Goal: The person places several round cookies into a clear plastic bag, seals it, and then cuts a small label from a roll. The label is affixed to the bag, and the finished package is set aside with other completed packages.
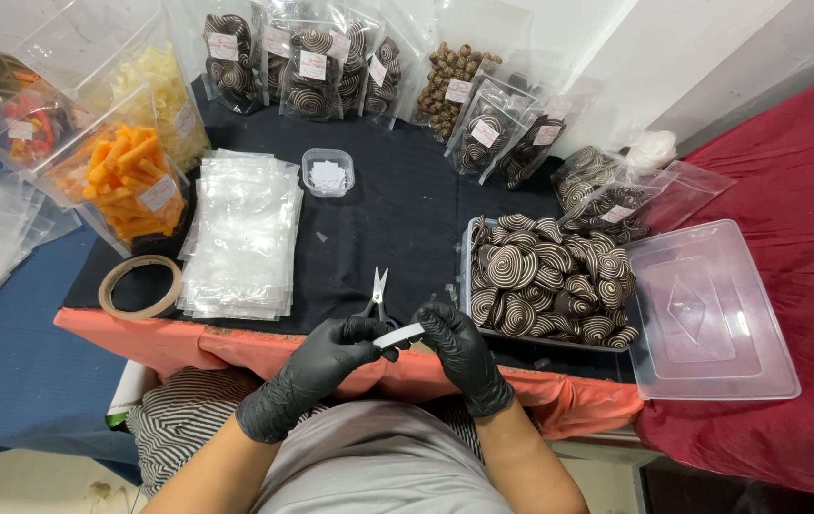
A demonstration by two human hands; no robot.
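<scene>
Both my hands wear black gloves and meet at the table's near edge. My left hand [317, 366] and my right hand [459, 350] together pinch a small white paper strip [398, 334] between their fingertips. Small scissors [376, 295] lie on the black cloth just beyond my left fingers, blades pointing away. To the right of my right hand stands a clear tub [465, 286] filled with brown-and-cream spiral cookies [545, 276].
A stack of empty clear pouches [240, 233], a tape roll [140, 286] and a small tub of white labels [328, 173] lie on the left. Filled snack bags [312, 62] line the back. The clear tub lid [707, 309] rests on red cloth at right.
</scene>
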